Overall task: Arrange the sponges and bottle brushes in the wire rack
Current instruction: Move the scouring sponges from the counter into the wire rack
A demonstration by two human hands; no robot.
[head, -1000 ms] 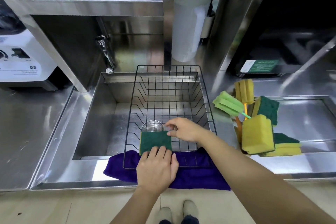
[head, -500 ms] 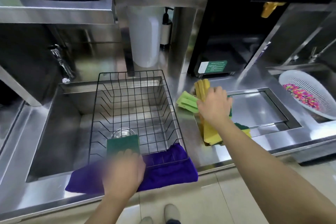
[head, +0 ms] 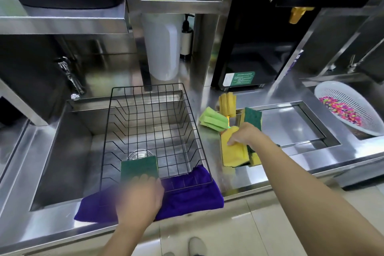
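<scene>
1. I have my left hand (head: 139, 194) resting at the near edge of the wire rack (head: 152, 131), fingers curled against the green-faced sponge (head: 139, 167) standing upright in the front slots. The hand is blurred, so I cannot tell whether the fingers grip the sponge or only steady it; steadying is my guess, to keep it from tipping while I look away.

2. My right hand (head: 244, 134) is over the pile on the counter to the right of the sink (head: 62, 151), fingers closed on the top edge of a yellow sponge (head: 232, 149). It looks tilted up off the stack, which I read as the start of a lift.

3. Waiting in that pile: another green-and-yellow sponge (head: 252, 117) propped behind, and two bottle brushes, one green-headed (head: 213, 119), one yellow-headed (head: 227, 104), lying just beside it.

4. The rack straddles the sink with its near end on a purple cloth (head: 187, 195), probably to stop it sliding.

5. Against half a second ago, the right hand has shifted from lying flat across the pile to pinching one sponge; the left hand and the racked sponge have hardly moved.
</scene>
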